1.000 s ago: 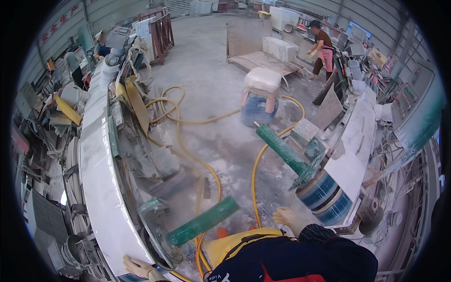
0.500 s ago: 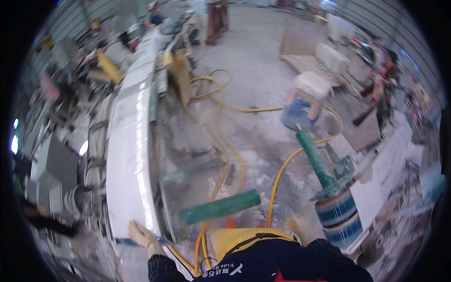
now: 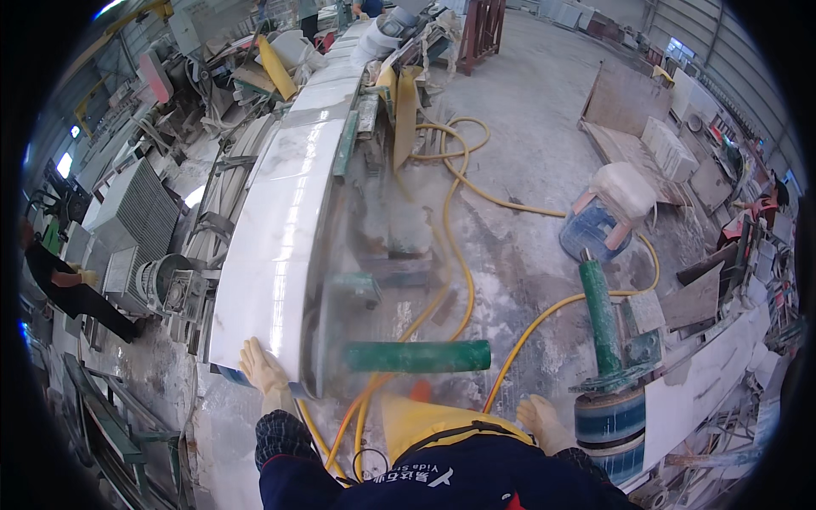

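My left hand (image 3: pixel 265 374), in a cream glove, lies with its fingers stretched out on the near end of a long, glossy white stone piece (image 3: pixel 263 289). This piece has a curved upper face and runs away from me in a row with others. My right hand (image 3: pixel 546 422), gloved too, hangs low at my right side with loosely bent fingers and nothing visible in it. It is nearest to a blue banded drum (image 3: pixel 610 425) and does not appear to touch it. A green cylinder (image 3: pixel 419 356) lies level between my hands, its left end beside the stone.
Yellow hoses (image 3: pixel 463 280) loop across the wet floor. A blue barrel (image 3: pixel 593 231) stands ahead right, behind an upright green post (image 3: pixel 601 319). Stone offcuts crowd the right side. At far left, a person in dark clothes (image 3: pixel 72 285) stands near grey machinery (image 3: pixel 140 225).
The view has shifted, so the scene sits further right and higher, and it is sharper. My left hand reaches a little further onto the white stone. The right hand stays low.
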The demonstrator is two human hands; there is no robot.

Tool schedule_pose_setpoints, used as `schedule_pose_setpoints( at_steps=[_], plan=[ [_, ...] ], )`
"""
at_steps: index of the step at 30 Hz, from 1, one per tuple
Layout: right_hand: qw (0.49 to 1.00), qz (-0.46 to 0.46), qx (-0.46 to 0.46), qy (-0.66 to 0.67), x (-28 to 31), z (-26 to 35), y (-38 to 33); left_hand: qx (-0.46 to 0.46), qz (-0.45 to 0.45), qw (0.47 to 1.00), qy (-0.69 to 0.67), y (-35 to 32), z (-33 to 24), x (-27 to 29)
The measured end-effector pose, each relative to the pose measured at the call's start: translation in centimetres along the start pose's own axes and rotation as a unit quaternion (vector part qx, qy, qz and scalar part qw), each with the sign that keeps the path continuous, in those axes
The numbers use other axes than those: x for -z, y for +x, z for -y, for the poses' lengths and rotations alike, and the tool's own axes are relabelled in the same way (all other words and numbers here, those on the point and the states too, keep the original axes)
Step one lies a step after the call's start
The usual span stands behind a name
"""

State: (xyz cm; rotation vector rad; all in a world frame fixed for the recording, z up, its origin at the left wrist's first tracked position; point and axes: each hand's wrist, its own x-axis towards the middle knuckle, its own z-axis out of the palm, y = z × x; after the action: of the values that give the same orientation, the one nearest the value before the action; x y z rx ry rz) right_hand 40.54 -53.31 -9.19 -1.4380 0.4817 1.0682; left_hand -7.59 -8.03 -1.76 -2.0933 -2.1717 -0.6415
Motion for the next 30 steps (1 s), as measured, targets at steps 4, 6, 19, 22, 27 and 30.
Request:
schedule_pose_setpoints(
  at_steps=[4, 6, 19, 22, 27, 30],
  plan=[
    [1.000, -0.013, 0.006, 0.001, 0.8, 0.5, -0.5, 0.019, 0.037, 0.998, 0.036, 0.1, 0.0, 0.1],
    [1.000, -0.006, 0.005, 0.011, 2.0, 0.3, -0.6, 0.021, 0.050, 0.997, 0.054, 0.3, 0.0, 0.2],
    [0.995, -0.029, -0.024, 0.095, 11.9, -1.9, 0.0, -0.004, 0.019, 0.998, 0.060, 1.1, 1.3, -0.1],
    [0.997, -0.049, -0.011, 0.056, 9.7, 0.3, -1.7, 0.131, 0.014, 0.985, -0.108, 2.0, -0.6, 0.7],
    [0.996, -0.015, 0.079, -0.023, 1.1, 6.1, -1.8, 0.142, -0.040, 0.987, -0.070, 1.3, -2.0, 1.8],
    [0.974, -0.019, 0.183, -0.133, -9.4, 8.7, -2.2, 0.082, -0.089, 0.990, -0.072, 0.7, -1.6, 1.9]
  ],
)
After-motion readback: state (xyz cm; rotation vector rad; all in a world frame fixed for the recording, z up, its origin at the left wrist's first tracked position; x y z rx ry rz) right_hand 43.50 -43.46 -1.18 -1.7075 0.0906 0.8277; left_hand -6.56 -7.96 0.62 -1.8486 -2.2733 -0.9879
